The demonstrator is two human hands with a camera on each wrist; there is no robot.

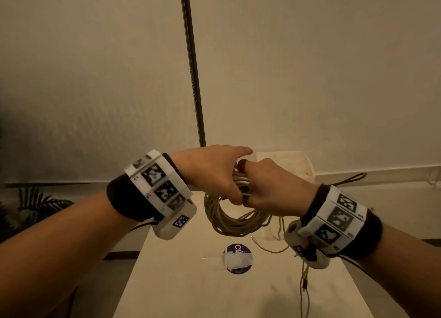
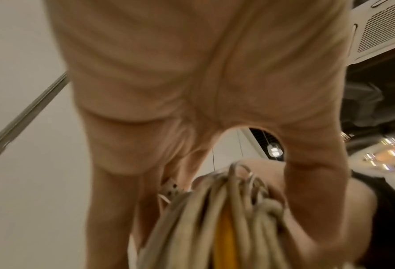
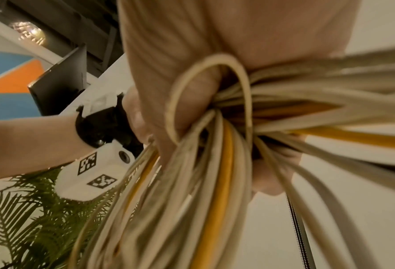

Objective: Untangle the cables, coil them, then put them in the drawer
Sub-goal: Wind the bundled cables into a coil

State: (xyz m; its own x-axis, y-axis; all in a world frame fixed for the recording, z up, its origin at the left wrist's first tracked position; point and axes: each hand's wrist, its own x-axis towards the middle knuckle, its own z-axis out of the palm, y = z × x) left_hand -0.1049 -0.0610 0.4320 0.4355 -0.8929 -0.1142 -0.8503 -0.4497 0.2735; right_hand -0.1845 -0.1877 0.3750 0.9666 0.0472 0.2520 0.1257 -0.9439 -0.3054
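Note:
A coil of whitish cables [image 1: 229,222] with a yellow strand in it hangs in the air above the white table [image 1: 179,282]. Both my hands hold it at its top. My left hand [image 1: 212,174] pinches the bundle between thumb and fingers, with the index finger stretched out over it. My right hand [image 1: 274,186] has its fingers curled round the same bundle from the right. The right wrist view shows the strands [image 3: 214,182] fanning out below my right hand [image 3: 237,27], with one thin loop [image 3: 205,94] round it. In the left wrist view the bundle [image 2: 214,218] sits under my left hand [image 2: 191,91]. Loose cable ends [image 1: 304,282] trail onto the table.
A white open box [image 1: 307,167] stands at the back of the table against the wall. A round purple sticker [image 1: 238,258] marks the tabletop. A dark pole [image 1: 193,79] rises behind the hands. A green plant [image 1: 35,205] stands left of the table. A black cord [image 1: 350,178] lies at the right.

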